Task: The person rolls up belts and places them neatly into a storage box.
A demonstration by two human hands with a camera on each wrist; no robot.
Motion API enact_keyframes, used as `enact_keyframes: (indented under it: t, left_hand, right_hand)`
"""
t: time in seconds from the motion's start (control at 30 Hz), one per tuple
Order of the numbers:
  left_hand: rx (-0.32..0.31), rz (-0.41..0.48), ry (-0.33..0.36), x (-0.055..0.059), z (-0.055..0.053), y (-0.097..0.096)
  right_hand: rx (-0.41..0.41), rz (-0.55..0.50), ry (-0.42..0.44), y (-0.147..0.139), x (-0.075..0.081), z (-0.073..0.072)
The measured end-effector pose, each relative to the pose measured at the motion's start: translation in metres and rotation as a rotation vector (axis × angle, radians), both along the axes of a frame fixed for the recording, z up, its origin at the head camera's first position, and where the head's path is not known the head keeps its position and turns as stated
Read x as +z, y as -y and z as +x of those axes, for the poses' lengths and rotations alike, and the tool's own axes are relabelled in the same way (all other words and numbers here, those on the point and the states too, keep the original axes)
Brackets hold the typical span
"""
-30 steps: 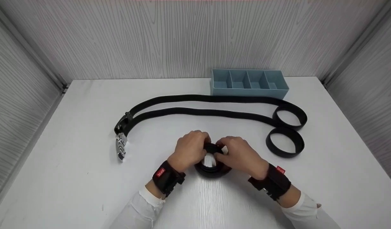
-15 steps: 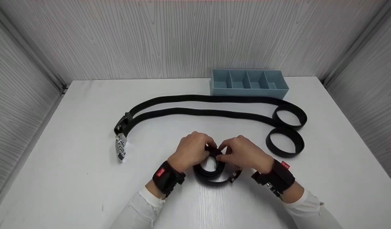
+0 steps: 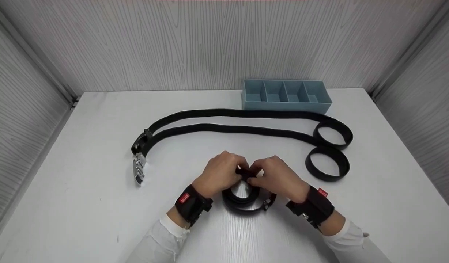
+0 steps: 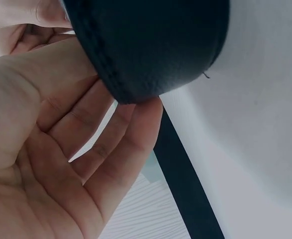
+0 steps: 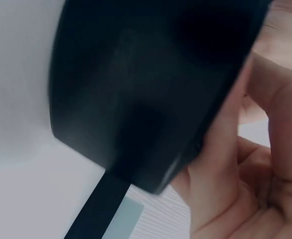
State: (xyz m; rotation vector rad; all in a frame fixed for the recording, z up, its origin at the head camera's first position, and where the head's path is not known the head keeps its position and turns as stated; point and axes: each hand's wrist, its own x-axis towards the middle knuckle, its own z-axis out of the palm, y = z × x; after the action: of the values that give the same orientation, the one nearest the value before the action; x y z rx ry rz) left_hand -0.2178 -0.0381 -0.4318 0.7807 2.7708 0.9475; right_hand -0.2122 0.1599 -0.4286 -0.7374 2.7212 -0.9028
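A black belt (image 3: pixel 243 211), wound into a coil, stands on its edge on the white table in the head view. Its buckle end (image 3: pixel 269 202) sits loose at the coil's right side, apart from the inner turns. My left hand (image 3: pixel 221 172) pinches the far left part of the coil between thumb and fingers. Opposite it, my right hand (image 3: pixel 280 178) pinches the far right part, and the fingertips of both hands nearly meet. In the left wrist view, fingers (image 4: pixel 141 127) touch the belt's stitched edge. The right wrist view has the belt strap (image 5: pixel 151 89) covering much of the hand's grip.
Two more black belts (image 3: pixel 224 127) lie stretched across the table behind my hands. Their metal buckles (image 3: pixel 138 168) are at the left, their looped ends (image 3: pixel 328 178) at the right. A blue-grey divided box (image 3: pixel 286 105) stands at the back, near the rear wall (image 3: pixel 166 47).
The coil was tighter a second ago, with its buckle end out of sight; that end now sticks out at the right. My right hand shifted slightly right, then back left.
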Motion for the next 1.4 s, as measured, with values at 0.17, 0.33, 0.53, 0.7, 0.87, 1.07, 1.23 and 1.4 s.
enact_keyframes:
  t: [0.17,0.33,0.53,0.7,0.87,1.07,1.23,1.4]
  left_hand:
    - [0.035,-0.011,0.020,0.002,0.002,-0.001]
    - [0.085,-0.078,0.076,0.009,0.006,0.000]
    - [0.111,-0.122,0.125,0.013,0.007,0.003]
    - [0.118,-0.148,0.065,0.011,0.005,0.001]
    - [0.103,-0.125,-0.035,0.006,0.002,-0.002]
    - [0.091,-0.056,-0.044,0.002,0.003,-0.003]
    - [0.099,-0.072,-0.041,0.003,0.005,-0.003]
    - [0.120,-0.113,-0.005,0.007,0.006,-0.002]
  right_hand:
    - [-0.014,-0.014,-0.020,0.001,-0.002,0.001]
    - [-0.032,-0.001,-0.048,0.000,-0.003,-0.001]
    - [-0.048,-0.001,-0.042,0.002,-0.004,-0.002]
    - [-0.053,0.014,-0.040,0.001,-0.002,-0.002]
    - [-0.057,0.029,-0.036,-0.001,0.000,-0.002]
    - [-0.023,0.007,-0.012,-0.002,-0.002,-0.003]
    - [-0.016,0.003,-0.026,-0.001,-0.002,-0.003]
    - [-0.060,0.019,-0.068,0.000,-0.003,-0.002]
